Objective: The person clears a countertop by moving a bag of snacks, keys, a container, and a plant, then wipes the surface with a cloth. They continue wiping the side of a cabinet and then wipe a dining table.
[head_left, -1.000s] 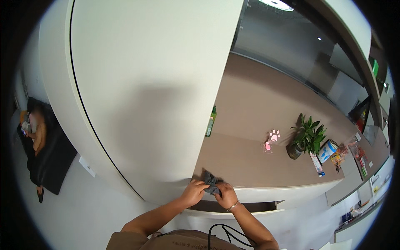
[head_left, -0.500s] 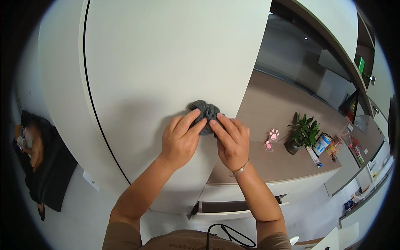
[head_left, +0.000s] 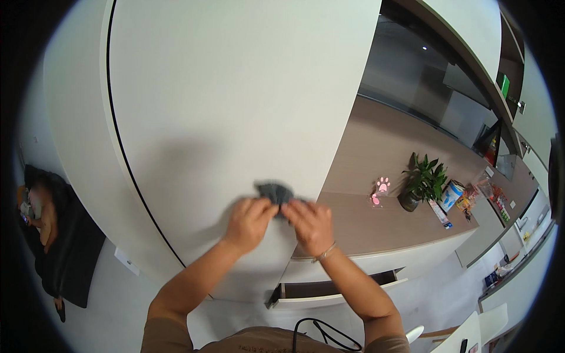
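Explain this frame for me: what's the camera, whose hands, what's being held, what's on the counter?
There is no machine here. A person wears a wide fisheye camera on the head, looking down, so straight edges bend near the rim and the forearms enter from the bottom. The left hand and right hand are that person's own; both grip a small crumpled dark grey cloth pressed against a tall white cabinet door. The right wrist wears a thin bracelet. To the right runs a beige counter carrying a potted green plant, a small pink paw-print ornament and some coloured packages. Below the counter a drawer stands partly open. At far left, another person in dark clothes is nearby.
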Tool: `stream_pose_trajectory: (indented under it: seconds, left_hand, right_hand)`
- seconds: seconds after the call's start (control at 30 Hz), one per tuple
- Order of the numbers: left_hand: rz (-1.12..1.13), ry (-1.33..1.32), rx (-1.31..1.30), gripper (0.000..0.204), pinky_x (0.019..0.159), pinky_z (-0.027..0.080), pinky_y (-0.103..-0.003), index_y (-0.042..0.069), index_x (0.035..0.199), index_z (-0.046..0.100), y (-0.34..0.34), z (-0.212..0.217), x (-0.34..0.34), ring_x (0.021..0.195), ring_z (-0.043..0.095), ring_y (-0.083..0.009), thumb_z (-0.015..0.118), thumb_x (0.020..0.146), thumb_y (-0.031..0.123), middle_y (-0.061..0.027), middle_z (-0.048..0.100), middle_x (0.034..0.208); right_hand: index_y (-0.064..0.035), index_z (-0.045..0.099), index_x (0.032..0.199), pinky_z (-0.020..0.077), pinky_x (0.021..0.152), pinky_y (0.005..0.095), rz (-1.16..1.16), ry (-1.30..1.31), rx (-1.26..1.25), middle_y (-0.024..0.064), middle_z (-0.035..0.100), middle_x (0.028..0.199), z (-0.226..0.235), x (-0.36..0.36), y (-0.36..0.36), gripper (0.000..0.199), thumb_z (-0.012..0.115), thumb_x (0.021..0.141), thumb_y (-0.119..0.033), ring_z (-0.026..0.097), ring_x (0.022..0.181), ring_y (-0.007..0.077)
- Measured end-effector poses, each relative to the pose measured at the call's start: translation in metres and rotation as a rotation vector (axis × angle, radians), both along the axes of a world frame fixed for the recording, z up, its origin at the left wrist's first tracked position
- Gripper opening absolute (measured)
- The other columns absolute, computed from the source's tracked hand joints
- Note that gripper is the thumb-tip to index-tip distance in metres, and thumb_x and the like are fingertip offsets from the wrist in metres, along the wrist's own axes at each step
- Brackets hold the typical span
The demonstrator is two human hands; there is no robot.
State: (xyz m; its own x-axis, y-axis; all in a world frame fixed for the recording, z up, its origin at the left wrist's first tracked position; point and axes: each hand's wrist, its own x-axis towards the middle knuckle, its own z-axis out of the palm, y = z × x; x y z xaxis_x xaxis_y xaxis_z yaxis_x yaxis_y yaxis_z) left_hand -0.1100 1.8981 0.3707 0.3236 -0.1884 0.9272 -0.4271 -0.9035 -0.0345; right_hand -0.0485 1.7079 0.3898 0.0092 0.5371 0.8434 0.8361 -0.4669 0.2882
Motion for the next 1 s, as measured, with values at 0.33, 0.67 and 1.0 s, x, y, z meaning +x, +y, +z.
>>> stream_pose_trajectory:
  seconds: [0.33,0.67,1.0]
  left_hand:
    - [-0.003,0.053,0.005,0.023,0.077,0.046,-0.04,0.01,0.098,0.071,-0.003,-0.027,0.004,0.088,0.053,-0.0263,0.061,0.078,0.006,-0.0031,0.059,0.097]
    - [-0.277,0.916,-0.043,0.021,0.079,0.05,-0.043,0.007,0.102,0.069,0.013,-0.055,-0.052,0.097,0.058,-0.0323,0.059,0.084,0.005,-0.0117,0.06,0.102]
    - [-0.19,0.011,-0.072,0.028,0.08,0.048,-0.042,0.001,0.107,0.067,-0.005,0.134,-0.045,0.093,0.057,-0.032,0.061,0.079,-0.002,-0.0137,0.059,0.107]
  right_hand:
    - [-0.0155,0.07,0.11,0.043,0.071,0.036,-0.004,-0.006,0.101,0.0003,0.067,0.112,-0.032,0.001,0.004,0.037,0.064,0.075,-0.006,0.057,0.091,0.0231]
    - [-0.0093,0.065,0.116,0.0504,0.08,0.0402,0.129,0.839,-0.256,0.0109,0.068,0.108,-0.071,-0.057,-0.017,0.041,0.066,0.076,0.001,0.063,0.094,0.0309]
    - [-0.0142,0.067,0.112,0.0448,0.08,0.0408,-0.091,-0.104,0.162,0.0037,0.065,0.117,0.12,-0.058,0.005,0.043,0.065,0.072,0.002,0.058,0.1,0.0267]
